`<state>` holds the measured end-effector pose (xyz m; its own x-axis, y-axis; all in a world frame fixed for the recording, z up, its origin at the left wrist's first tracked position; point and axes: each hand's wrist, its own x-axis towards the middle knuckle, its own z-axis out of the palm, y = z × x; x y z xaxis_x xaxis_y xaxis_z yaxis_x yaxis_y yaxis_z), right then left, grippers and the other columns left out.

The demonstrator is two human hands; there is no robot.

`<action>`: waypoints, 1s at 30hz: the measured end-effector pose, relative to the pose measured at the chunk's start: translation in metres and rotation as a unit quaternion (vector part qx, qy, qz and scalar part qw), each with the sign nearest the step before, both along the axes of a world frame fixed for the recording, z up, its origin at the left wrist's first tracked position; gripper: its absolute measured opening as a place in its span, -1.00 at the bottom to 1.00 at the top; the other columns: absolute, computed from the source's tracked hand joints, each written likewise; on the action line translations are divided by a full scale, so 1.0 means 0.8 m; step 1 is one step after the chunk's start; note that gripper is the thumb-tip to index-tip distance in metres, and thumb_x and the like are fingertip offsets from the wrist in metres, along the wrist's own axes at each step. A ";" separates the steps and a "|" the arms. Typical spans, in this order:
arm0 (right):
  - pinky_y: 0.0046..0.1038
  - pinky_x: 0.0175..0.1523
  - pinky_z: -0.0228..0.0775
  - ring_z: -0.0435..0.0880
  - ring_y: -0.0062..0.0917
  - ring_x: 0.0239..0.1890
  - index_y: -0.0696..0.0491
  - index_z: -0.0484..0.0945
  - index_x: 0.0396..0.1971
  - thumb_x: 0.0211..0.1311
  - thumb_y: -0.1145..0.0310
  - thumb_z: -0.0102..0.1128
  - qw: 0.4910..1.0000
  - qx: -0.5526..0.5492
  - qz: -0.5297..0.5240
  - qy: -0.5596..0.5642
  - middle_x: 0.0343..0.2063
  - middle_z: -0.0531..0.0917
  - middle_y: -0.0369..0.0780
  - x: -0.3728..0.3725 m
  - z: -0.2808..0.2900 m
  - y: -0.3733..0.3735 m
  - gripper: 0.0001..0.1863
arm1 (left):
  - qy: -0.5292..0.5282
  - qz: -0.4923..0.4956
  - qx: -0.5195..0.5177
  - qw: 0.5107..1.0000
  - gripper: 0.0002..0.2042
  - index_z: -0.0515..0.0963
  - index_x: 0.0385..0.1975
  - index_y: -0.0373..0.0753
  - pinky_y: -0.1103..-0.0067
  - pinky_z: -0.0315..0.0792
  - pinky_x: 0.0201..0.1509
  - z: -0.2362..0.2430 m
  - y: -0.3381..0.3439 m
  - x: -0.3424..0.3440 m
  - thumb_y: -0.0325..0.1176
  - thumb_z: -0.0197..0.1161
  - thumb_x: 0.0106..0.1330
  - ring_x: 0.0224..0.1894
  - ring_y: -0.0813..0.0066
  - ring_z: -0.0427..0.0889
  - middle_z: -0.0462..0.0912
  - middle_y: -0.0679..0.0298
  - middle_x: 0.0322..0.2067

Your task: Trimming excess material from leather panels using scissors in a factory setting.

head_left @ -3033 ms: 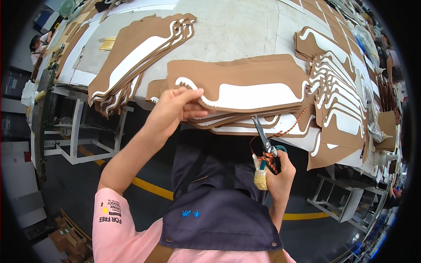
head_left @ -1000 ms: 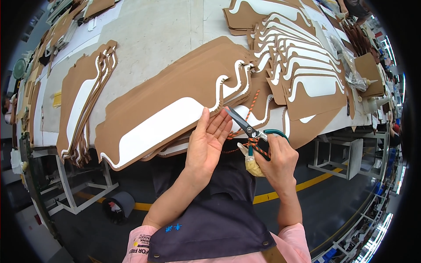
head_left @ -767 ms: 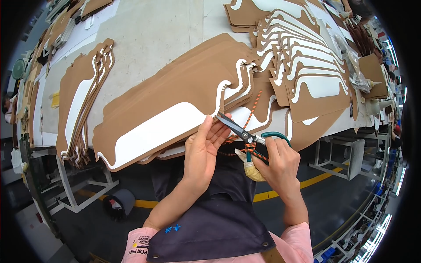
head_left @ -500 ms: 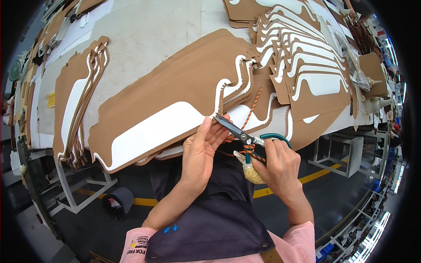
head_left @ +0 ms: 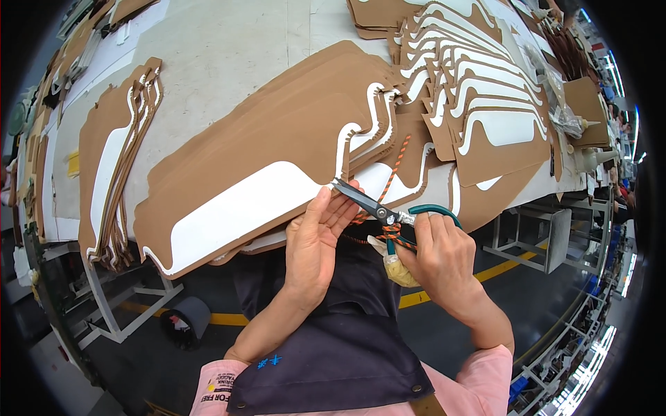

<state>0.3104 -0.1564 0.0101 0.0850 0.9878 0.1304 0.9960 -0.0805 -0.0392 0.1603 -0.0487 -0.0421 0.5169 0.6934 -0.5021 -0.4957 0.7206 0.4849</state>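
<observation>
On my feed, the right hand (head_left: 444, 256) grips the scissors (head_left: 382, 213) at the edge of the top brown-and-white panel (head_left: 239, 211) on the surface (head_left: 229, 41) — whether the left hand (head_left: 310, 249) pinches it, I cannot tell.

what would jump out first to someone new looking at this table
Probably the scissors in the right hand, bound with orange-striped cord, tips beside the left hand. Then the stack of brown pieces with white patches at the near edge of the table, and a fanned stack farther right.
</observation>
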 end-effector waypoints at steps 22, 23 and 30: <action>-0.42 -0.54 0.29 0.48 -0.42 -0.58 0.24 0.50 -0.29 -0.21 0.26 0.47 0.994 0.065 -0.040 0.078 -0.60 0.41 -0.23 -0.008 -0.019 -0.015 -0.50 | 0.025 -0.022 0.005 0.999 -0.68 0.49 -0.04 -0.42 0.43 0.51 0.17 0.000 0.006 -0.009 -0.26 0.04 0.47 0.03 0.23 0.63 0.62 -0.04 -0.06; -0.42 -0.54 0.29 0.48 -0.42 -0.58 0.24 0.50 -0.29 -0.21 0.26 0.47 0.994 0.065 -0.041 0.078 -0.60 0.41 -0.23 -0.011 -0.019 -0.016 -0.50 | 0.031 -0.016 0.008 0.999 -0.69 0.49 -0.05 -0.42 0.42 0.51 0.16 -0.001 0.007 -0.009 -0.26 0.04 0.47 0.01 0.24 0.64 0.63 -0.04 -0.07; -0.46 -0.51 0.30 0.45 -0.43 -0.57 0.29 0.50 -0.25 -0.18 0.27 0.46 0.996 0.062 -0.031 0.047 -0.58 0.43 -0.21 -0.025 -0.023 -0.015 -0.49 | 0.025 -0.024 0.019 0.999 -0.66 0.46 -0.02 -0.45 0.36 0.50 0.17 -0.002 0.007 -0.014 -0.26 -0.04 0.49 0.04 0.19 0.62 0.62 -0.05 -0.06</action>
